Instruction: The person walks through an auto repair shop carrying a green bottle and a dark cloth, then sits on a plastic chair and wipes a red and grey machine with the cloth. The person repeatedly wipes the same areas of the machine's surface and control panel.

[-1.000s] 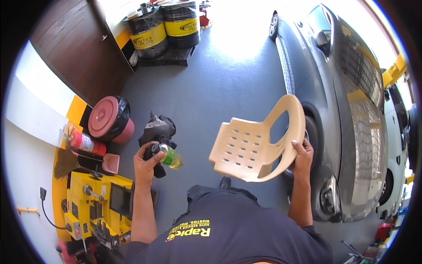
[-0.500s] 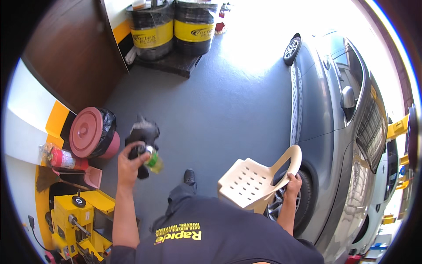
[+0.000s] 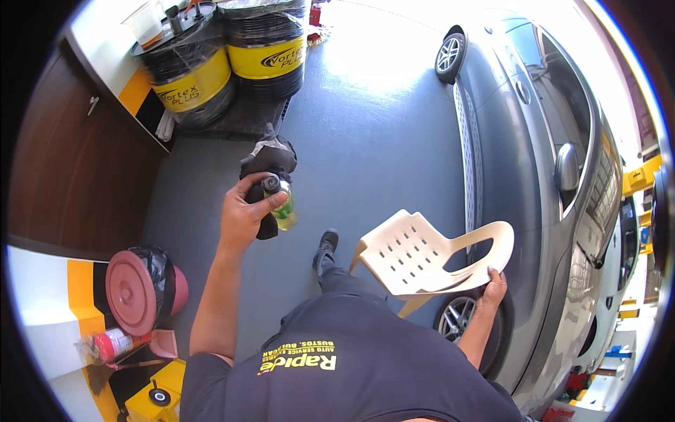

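Observation:
In my left hand (image 3: 246, 214) is a small bottle (image 3: 285, 211) with a black cap, a green label and yellowish contents. The same hand also grips a dark bundle (image 3: 271, 155) that looks like cloth, grey at its top; its exact kind I cannot make out. My right hand (image 3: 491, 290) is closed on the rounded rim of a beige plastic chair (image 3: 408, 253) with slots through it. The chair is off the floor and tilted, beside the rear wheel of a grey car (image 3: 503, 169).
Two black-and-yellow drums (image 3: 264, 60) stand on a dark low platform (image 3: 232, 123) ahead on the left. Along the left wall are a pink lidded bin (image 3: 130, 292), a dustpan (image 3: 164, 343) and a yellow machine (image 3: 158, 394). Grey floor (image 3: 373, 141) runs beside the car.
I have stepped forward, and the drums appear nearer. My left hand has risen and swung to the right with the bottle and bundle. The chair has moved along in my right hand, slightly higher.

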Demonstrator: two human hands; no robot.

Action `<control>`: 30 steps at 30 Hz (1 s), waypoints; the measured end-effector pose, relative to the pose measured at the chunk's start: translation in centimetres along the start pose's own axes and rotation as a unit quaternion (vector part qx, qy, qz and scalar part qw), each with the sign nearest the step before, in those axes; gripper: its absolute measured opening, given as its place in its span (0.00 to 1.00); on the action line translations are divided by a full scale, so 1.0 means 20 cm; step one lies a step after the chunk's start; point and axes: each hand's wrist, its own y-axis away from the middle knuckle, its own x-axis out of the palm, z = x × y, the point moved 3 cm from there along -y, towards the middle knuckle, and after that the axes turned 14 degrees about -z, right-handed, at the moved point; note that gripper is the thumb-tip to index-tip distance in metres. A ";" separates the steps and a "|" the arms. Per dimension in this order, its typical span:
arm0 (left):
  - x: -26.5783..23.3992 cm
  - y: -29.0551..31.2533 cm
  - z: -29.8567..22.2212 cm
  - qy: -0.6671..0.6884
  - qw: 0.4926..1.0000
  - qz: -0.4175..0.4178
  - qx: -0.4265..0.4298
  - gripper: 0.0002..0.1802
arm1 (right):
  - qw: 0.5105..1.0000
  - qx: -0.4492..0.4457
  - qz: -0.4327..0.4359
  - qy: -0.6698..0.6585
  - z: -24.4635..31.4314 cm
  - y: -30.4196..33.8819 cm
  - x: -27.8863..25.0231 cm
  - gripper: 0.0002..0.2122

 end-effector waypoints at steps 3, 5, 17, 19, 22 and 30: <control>0.19 -0.30 0.03 0.009 1.000 -0.001 -0.014 0.23 | 0.998 0.024 -0.021 0.049 -0.07 -0.21 0.41 0.03; 0.26 -0.50 0.01 -0.027 1.000 -0.009 -0.001 0.24 | 0.998 0.049 -0.012 0.049 -0.05 -0.32 0.74 0.03; 0.71 -1.98 0.25 -0.053 0.998 -0.013 -0.040 0.23 | 0.995 0.060 -0.042 0.066 0.09 -1.02 2.26 0.05; 0.84 -2.25 0.26 -0.050 0.998 -0.006 -0.039 0.23 | 0.995 0.065 -0.030 0.074 0.07 -1.11 2.48 0.05; 1.12 -2.65 0.20 -0.036 0.998 0.036 -0.035 0.23 | 0.993 0.056 -0.042 0.095 0.19 -1.29 2.84 0.07; 1.79 -3.68 0.04 -0.064 0.990 0.124 -0.013 0.25 | 0.994 0.039 -0.095 -0.032 0.49 -1.70 3.51 0.09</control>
